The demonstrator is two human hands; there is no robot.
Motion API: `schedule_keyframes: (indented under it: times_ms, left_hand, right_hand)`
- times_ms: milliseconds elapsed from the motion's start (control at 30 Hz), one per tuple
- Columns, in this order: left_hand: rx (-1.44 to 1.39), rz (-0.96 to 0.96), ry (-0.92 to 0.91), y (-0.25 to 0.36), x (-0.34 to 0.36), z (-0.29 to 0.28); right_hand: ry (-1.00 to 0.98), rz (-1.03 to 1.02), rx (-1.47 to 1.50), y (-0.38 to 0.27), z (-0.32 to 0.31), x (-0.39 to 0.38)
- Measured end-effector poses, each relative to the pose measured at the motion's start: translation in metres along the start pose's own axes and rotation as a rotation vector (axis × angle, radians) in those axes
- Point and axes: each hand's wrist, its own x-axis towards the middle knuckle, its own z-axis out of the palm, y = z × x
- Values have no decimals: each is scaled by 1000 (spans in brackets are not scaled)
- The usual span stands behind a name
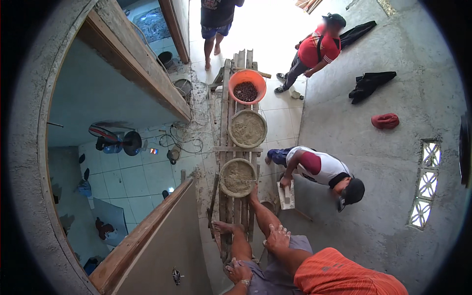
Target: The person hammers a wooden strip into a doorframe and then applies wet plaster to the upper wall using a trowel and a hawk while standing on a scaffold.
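Both my hands rest on my bent legs, and neither holds anything. My right hand lies on my right knee, its fingers apart and smeared with pale mortar. My left hand lies over my left knee with the fingers laid out, a band at its wrist. Beyond my feet, a round tub of grey mortar stands on a plank scaffold; my right foot is beside its rim. A second mortar tub sits farther along. Behind that is an orange bucket with dark lumpy contents.
Below on the right, a co-worker in a cap bends over, holding a board-like tool. Another person in red stands farther off, and a third at the far end. A wooden-topped partition rises at left; a fan stands beyond it.
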Motion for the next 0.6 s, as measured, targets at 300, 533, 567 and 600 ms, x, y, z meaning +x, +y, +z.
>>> schedule_keyframes:
  times_ms: [300,533,567,600]
  left_hand:
    - [-15,102,128,-13,13,23]
    - [-12,23,39,4,3,3]
    - [-31,25,34,7,4,1]
    - [-49,26,30,6,5,-1]
  right_hand:
    - [73,-40,20,0,-6,6]
    - [5,-8,-22,-2,-7,11]
    - [3,-2,3,-1,-8,12]
    - [0,3,30,-3,-9,12]
